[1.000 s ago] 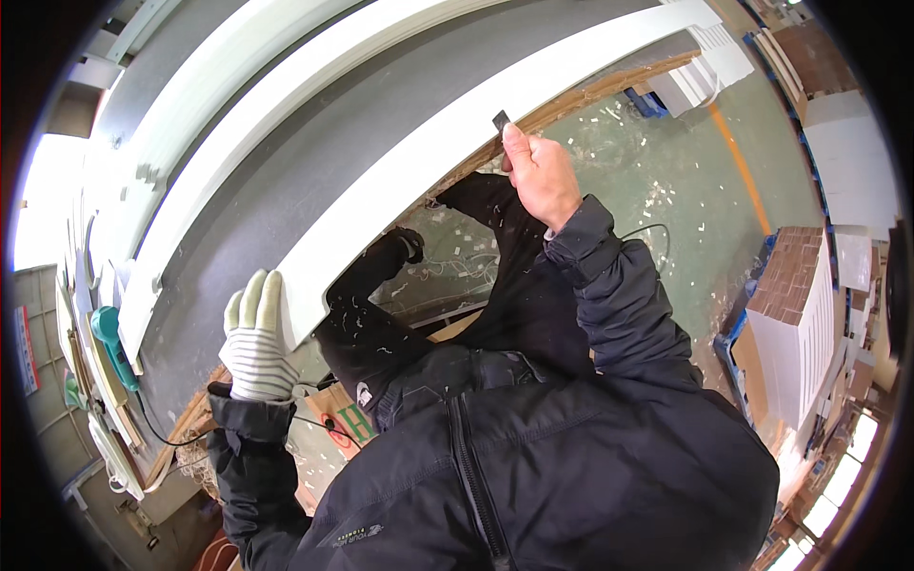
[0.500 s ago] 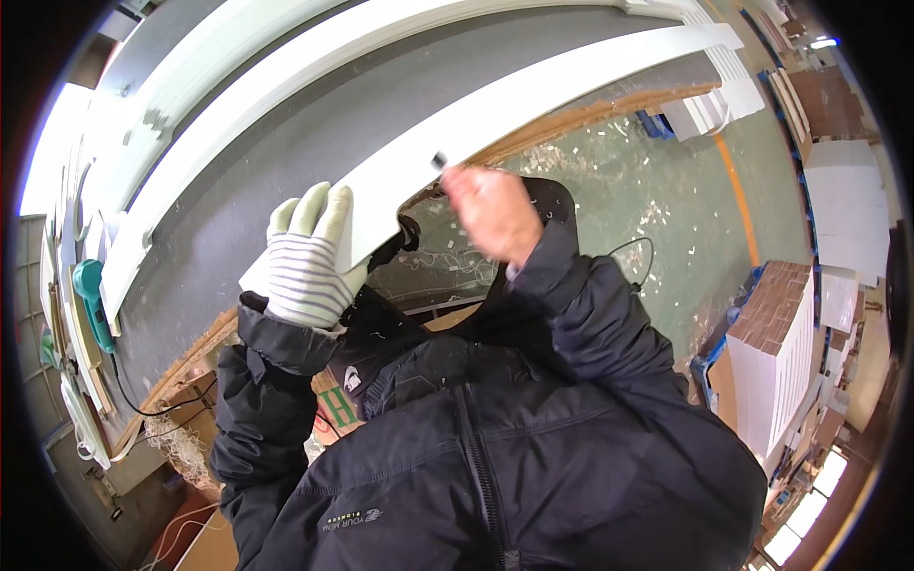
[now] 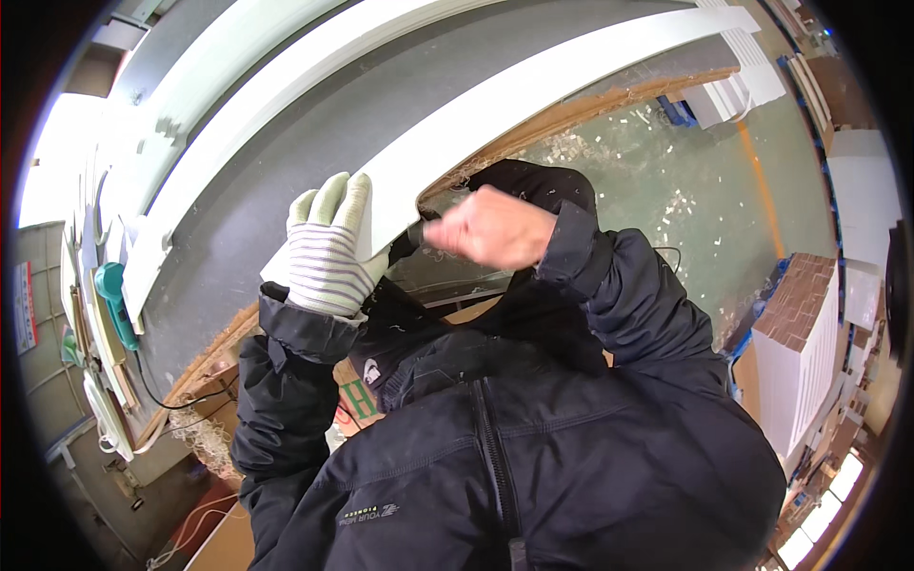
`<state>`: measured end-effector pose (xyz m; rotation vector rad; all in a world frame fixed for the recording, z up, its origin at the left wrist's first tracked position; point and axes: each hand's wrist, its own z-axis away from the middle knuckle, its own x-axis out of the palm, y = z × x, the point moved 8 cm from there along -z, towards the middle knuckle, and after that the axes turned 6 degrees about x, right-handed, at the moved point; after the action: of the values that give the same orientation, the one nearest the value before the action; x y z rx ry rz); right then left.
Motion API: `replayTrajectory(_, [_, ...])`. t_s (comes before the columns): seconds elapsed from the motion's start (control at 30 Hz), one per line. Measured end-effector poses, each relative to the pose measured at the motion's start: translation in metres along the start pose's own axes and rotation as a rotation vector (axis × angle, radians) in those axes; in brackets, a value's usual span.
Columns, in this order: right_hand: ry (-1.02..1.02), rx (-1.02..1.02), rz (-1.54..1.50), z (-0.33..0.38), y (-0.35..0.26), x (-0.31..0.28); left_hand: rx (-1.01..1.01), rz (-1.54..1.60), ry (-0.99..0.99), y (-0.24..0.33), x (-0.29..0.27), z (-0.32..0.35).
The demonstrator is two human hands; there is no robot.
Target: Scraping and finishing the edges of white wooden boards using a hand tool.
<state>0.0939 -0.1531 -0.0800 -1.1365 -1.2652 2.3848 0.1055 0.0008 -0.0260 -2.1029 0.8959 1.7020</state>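
Board at 12 o'clock, our L hand atop, grip unclear, R hand clenched on sm dark tool.

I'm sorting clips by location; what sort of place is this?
Probably a workshop: a long white board on a grey table, a teal corded tool, and pale scraps on the green floor.
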Motion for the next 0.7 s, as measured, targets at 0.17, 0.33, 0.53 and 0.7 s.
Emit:
replayTrajectory(0.17, [0.147, 0.040, -0.021, 0.011, 0.002, 0.000, -0.008, 0.052, -0.097, 0.000, 0.007, -0.016])
replayTrajectory(0.33, [0.367, 0.105, -0.252, 0.045, 0.040, -0.024, 0.005, 0.157, -0.131, 0.024, -0.002, -0.045])
replayTrajectory(0.53, [0.592, 0.148, -0.124, 0.038, 0.046, -0.075, 0.087, 0.082, -0.020, -0.003, -0.003, 0.004])
replayTrajectory(0.7, [0.233, -0.061, 0.293, 0.022, 0.031, -0.039, 0.058, 0.031, -0.012, -0.005, 0.003, 0.005])
